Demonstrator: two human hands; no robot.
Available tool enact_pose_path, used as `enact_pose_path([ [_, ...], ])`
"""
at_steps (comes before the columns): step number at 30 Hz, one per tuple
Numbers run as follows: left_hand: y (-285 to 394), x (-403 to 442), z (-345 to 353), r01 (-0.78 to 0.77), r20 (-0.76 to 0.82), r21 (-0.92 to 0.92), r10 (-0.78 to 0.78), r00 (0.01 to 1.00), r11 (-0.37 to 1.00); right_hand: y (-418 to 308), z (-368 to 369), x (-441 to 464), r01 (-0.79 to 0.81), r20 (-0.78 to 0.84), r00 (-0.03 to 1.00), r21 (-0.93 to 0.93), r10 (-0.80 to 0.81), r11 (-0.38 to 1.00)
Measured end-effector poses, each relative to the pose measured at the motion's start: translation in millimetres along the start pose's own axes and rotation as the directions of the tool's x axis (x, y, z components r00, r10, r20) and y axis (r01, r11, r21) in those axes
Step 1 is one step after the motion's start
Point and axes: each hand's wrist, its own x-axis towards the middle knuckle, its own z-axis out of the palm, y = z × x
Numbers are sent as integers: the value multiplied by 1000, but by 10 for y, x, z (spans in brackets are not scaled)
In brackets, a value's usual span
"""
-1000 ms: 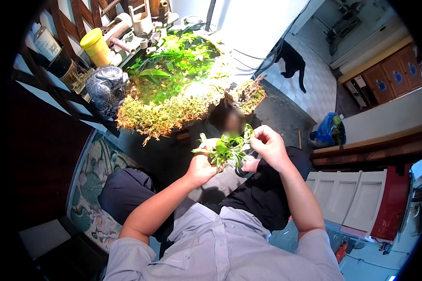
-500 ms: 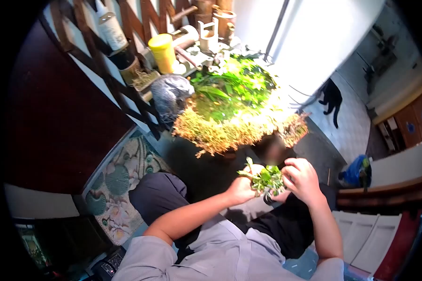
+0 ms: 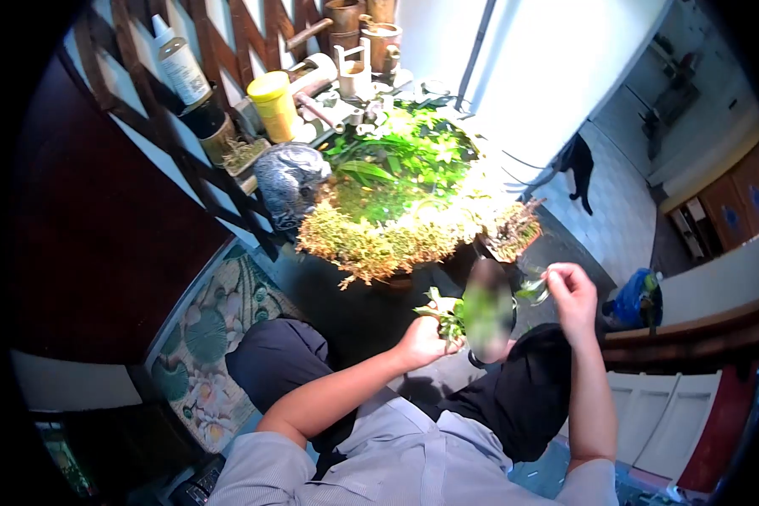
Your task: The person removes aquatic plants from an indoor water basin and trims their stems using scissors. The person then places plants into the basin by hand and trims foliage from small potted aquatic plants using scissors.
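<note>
A leafy green bunch [image 3: 452, 327] is being held in the left hand [image 3: 422, 342], its stems being gripped between thumb and fingers. The leaves are being spread beyond the fingertips, some above them and some below, towards the right hand [image 3: 573, 297]. The far side of the bunch is being hidden by a blurred patch, so how far it reaches cannot be told.

A small green sprig [image 3: 531, 290] is being pinched by the right hand, thumb and fingertips being pressed together on one end. The sprig is being pointed leftward from the pinch, with its leaves lying just beside the blurred patch; whether the bunch is being touched by it cannot be told. The two hands are being held apart, the right one higher in the view.

Both grips are being held in front of the dark trousers [image 3: 277, 356], near the mossy edge [image 3: 375, 244] of a brightly lit planter. On the planter's left, a grey carved figure [image 3: 291, 181] is being caught by the light.
</note>
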Motion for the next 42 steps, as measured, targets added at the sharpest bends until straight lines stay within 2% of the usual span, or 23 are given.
enact_pose_path([
  [3,-6,5,-30,126,23,68,-128,991,990,66,-407,127,-95,-164,981,38,100,995],
  [4,-26,14,-38,125,22,71,-127,992,990,133,-550,168,-106,-216,970,34,111,994],
  [8,-68,49,5,-42,10,-122,43,999,992,361,-1065,208,-143,-332,936,-56,117,988],
  [9,-35,25,-23,28,7,-34,-28,1000,999,508,-1181,223,-178,-327,938,-165,117,970],
  [10,-246,43,-58,190,-4,-111,-191,981,975,619,-1352,212,-225,-333,934,-280,125,933],
  [11,-256,46,-86,151,6,-106,-151,988,983,563,-1416,164,-283,-326,936,-476,132,832],
  [12,-188,34,-37,107,-5,-218,-111,994,970,507,-1416,121,-337,-322,934,-645,155,686],
  [14,-130,14,20,60,-39,-195,-69,997,979,579,-1574,-35,-296,-344,938,-739,38,605],
  [15,-54,-3,63,105,-53,-225,-120,991,969,564,-1643,-84,-345,-393,918,-729,51,591],
  [17,-93,19,77,99,-60,-208,-114,992,973,524,-1714,-107,-404,-456,888,-707,62,581],
  [20,-203,9,36,156,-61,-219,-174,983,963,349,-1790,-191,-450,-462,881,-748,103,488],
  [22,-232,1,43,142,-86,-258,-170,982,956,309,-1811,-243,-490,-488,865,-767,120,415],
  [24,-327,10,24,162,-68,-253,-184,981,954,423,-1875,-342,-456,-474,878,-791,63,407],
  [26,-322,-10,4,289,-57,-264,-314,948,920,558,-1889,-474,-430,-482,876,-782,0,451],
  [28,-524,-20,-106,309,-6,-262,-322,947,914,676,-1804,-647,-368,-566,820,-633,-82,681],
  [30,-684,-85,-233,552,112,-439,-567,816,709,556,-1665,-784,-376,-564,826,-564,-10,735],
  [31,-859,-92,-296,643,109,-530,-708,698,553,462,-1577,-825,-379,-547,835,-502,54,778],
  [32,-1001,-109,-355,676,122,-579,-771,625,456,404,-1510,-869,-370,-526,847,-494,69,787],
  [34,-1140,-116,-397,762,94,-523,-863,496,381,321,-1343,-932,-323,-508,856,-379,97,867],
  [36,-1312,-184,-520,816,96,-497,-915,391,296,312,-1177,-930,-144,-461,887,-331,-27,933],
  [38,-1500,-248,-622,782,85,-541,-904,419,311,103,-997,-892,-91,-440,894,-357,-81,930],
  [40,-1469,-247,-586,778,29,-539,-916,401,324,9,-866,-862,-65,-404,909,-377,-101,924],
  [42,-1408,-218,-513,766,85,-533,-878,471,359,-54,-708,-840,29,-277,950,-373,-141,927],
])
